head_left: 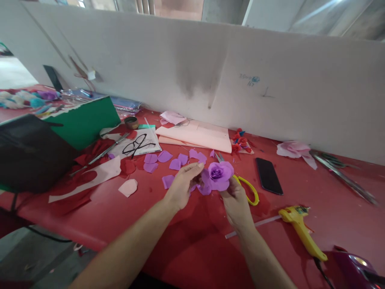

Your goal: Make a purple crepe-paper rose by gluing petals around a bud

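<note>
A purple paper flower [220, 175] with a tightly curled centre is held up over the red table. My right hand [236, 200] grips it from below and behind, its fingers partly hidden by the petals. At the flower's left side, my left hand [184, 184] is closed, thumb over fingers, at a purple petal [205, 185] that meets the flower. Several loose purple petals [165, 155] lie on the table beyond my left hand. Yellow-handled scissors [249, 189] rest just behind my right hand, blades pointing away.
A yellow glue gun [300, 230] with a clear glue stick [255, 226] lies at the right, near a black phone [269, 176]. Eyeglasses [138, 145], pink paper [195, 135] and tweezers [108, 150] lie farther back. A green board [90, 120] stands left; a white partition [150, 60] runs behind.
</note>
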`<state>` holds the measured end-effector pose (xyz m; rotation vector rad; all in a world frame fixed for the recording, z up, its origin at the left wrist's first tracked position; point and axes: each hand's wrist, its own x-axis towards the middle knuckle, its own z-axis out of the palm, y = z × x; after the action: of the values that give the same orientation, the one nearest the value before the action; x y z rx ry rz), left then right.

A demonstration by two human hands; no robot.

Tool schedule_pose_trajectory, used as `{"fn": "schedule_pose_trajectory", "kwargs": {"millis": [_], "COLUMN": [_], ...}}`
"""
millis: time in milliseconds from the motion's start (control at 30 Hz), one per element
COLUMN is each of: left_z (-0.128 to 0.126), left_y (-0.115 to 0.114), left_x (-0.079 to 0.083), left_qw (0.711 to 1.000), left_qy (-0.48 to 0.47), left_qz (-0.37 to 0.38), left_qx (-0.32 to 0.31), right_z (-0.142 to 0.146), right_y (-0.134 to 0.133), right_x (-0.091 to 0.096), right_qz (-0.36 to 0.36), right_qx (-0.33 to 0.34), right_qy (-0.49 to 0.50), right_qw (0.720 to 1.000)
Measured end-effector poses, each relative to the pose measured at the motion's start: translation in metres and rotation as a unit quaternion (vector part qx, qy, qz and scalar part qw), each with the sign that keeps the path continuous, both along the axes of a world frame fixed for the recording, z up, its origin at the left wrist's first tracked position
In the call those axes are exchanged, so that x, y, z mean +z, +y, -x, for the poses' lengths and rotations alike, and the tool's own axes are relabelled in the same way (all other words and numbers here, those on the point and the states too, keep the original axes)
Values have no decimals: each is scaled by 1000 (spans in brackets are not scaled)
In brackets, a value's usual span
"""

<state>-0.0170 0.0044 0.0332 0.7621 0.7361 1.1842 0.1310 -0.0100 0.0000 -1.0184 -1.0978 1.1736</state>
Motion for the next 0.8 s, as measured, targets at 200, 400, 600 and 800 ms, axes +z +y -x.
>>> {"fn": "schedule_pose_trajectory", "kwargs": {"millis": [200, 400, 600, 800], "left_z": [6, 0, 1, 6], "left_y": [5, -1, -4, 4], "left_x": [4, 2, 3, 5], "left_qw": [995, 1000, 998, 994], "left_qy": [-84, -20, 28, -64], "left_qz": [60, 15, -42, -5], "left_qx": [-14, 16, 28, 91], "right_z": [1, 1, 0, 2], "right_y": [0, 2, 2, 2], "right_x": [0, -4, -6, -2], "right_qz": [-10, -12, -23, -13], "right_qx": [1, -7, -9, -32], "right_qy": [14, 12, -7, 33], "right_qw": [1000, 1000, 1000, 999]}}
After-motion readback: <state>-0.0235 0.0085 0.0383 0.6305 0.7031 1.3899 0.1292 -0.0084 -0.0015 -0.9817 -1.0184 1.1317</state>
